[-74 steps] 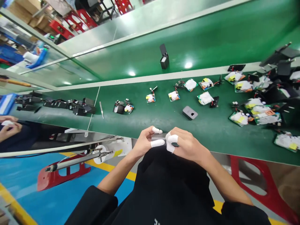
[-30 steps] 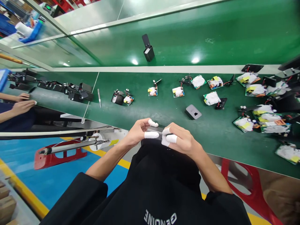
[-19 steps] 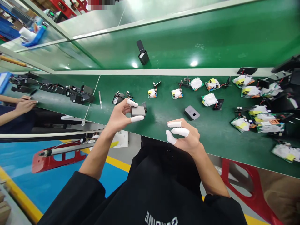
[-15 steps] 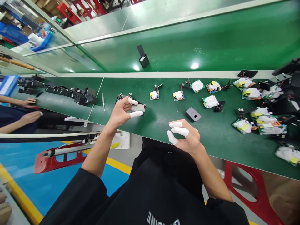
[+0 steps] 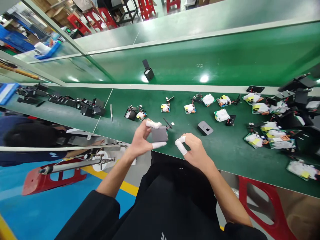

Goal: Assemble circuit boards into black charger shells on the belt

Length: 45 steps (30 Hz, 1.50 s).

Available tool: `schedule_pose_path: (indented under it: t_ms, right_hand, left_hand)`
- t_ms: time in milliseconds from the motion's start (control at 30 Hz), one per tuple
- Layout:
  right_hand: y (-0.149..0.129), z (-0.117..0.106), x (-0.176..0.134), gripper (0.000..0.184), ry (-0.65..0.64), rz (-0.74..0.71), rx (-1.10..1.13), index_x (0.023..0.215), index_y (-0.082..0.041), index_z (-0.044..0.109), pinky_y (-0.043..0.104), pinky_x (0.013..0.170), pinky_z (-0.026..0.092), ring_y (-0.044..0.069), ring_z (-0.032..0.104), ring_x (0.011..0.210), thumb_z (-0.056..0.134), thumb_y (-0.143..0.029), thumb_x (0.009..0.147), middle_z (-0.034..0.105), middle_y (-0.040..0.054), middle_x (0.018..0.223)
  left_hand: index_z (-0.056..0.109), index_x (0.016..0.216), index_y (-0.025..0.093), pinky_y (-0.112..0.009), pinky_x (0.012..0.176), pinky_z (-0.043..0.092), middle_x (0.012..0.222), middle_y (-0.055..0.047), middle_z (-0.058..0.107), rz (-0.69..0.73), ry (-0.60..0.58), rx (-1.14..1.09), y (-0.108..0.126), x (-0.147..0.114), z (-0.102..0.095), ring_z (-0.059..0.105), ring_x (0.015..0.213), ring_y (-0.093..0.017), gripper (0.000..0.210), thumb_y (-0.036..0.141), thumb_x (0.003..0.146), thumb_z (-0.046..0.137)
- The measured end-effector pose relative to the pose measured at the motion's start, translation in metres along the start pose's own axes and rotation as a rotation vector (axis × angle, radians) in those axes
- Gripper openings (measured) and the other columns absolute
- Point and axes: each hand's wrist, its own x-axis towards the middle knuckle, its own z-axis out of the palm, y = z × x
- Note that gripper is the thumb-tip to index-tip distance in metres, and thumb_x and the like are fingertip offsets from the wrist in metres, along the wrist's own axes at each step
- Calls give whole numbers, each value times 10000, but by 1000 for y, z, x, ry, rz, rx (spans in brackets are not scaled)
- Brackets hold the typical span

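My left hand (image 5: pixel 143 141), in white finger cots, grips a dark grey box-shaped case (image 5: pixel 160 134) above the front of the bench, thumb below and a finger on top. A thin dark strip (image 5: pixel 167 122) and a small white piece (image 5: pixel 172 123) show just behind the case; whether they join it I cannot tell. My right hand (image 5: pixel 196 150) hovers to its right, apart from it. Its thumb and index tips come together in white cots, and nothing shows between them. Beyond my left hand lie an opened black case (image 5: pixel 130 113) and a small circuit board (image 5: pixel 141 115).
A grey case (image 5: pixel 205 128) lies beyond my right hand. Several white-coated circuit boards (image 5: pixel 221 115) spread rightward into a pile of boards and black cases (image 5: pixel 300 106). Black cases (image 5: pixel 87 107) line the left, near a pen-like tool (image 5: pixel 111 113). A person (image 5: pixel 22 136) bends at left.
My left hand has moved right and towards me with the case, whose broad face now shows. My right thumb and index have drawn together. The person at left has bent down.
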Motion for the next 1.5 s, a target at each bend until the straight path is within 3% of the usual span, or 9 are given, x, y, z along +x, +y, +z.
schedule_pose_path:
  t_ms: [67,200,467,567,700,900,1100,1267,1500]
  right_hand:
    - [-7,7,-3,283,-60,142,116,880,-229,613,312,701,458,165,571,728,534,-245,1151,647,-6,810]
    - [-14,25,-17,361,80,267,255,845,-245,486,288,644,412,153,479,699,483,-361,1186,525,-24,809]
    - [-14,29,-26,228,-44,292,95,1003,-248,581,295,702,473,176,539,748,487,-347,1185,582,-13,881]
    - [-18,23,-22,223,-155,279,5,999,-251,584,297,692,508,188,608,760,488,-335,1182,644,0,882]
    - [-25,14,-16,176,-254,189,-208,1060,-257,642,326,653,542,219,690,727,489,-251,1147,737,28,898]
    - [-31,13,-9,238,-262,32,-531,933,-283,595,342,518,386,222,572,523,465,-170,1097,685,5,720]
    - [-19,24,-17,286,-230,212,-265,920,-251,646,303,549,520,200,625,608,482,-346,1135,703,9,758]
    - [-11,35,-30,361,-90,289,-186,837,-231,669,298,499,480,180,537,550,537,-440,1101,665,7,691]
    - [-4,37,-40,388,-48,268,-195,799,-221,654,269,511,428,153,480,549,545,-445,1096,617,-4,664]
  left_hand:
    - [653,1103,242,-369,1047,647,1135,-47,661,46,-29,-34,-6,-19,20,746,1182,-245,649,394,648,1091]
    - [673,1114,235,-393,994,640,1127,-66,692,44,-32,-19,-18,-43,47,752,1114,-263,578,409,707,1044]
    - [683,1158,211,-421,1003,636,1160,-101,762,79,-59,40,-47,-44,43,758,1070,-274,569,452,751,1000]
    - [674,1179,208,-425,1025,649,1164,-104,747,148,-81,16,-62,-42,46,757,1067,-267,499,408,811,945]
    - [642,1176,225,-536,1255,574,1091,-55,718,285,-94,11,-78,-41,53,740,1038,-244,386,246,848,844]
    - [628,1221,221,-599,1330,519,1115,-83,702,468,-72,82,-97,-42,62,737,1132,-297,400,103,852,728]
    - [611,1285,208,-492,1027,670,1218,-127,730,473,-101,280,-93,-40,65,741,1127,-329,493,121,814,729]
    - [614,1203,195,-436,881,629,1117,-115,778,568,-142,369,-92,-35,64,733,979,-309,394,199,839,767]
    - [611,1073,206,-395,792,582,989,-91,757,616,-109,359,-101,-37,63,681,866,-274,297,206,830,781]
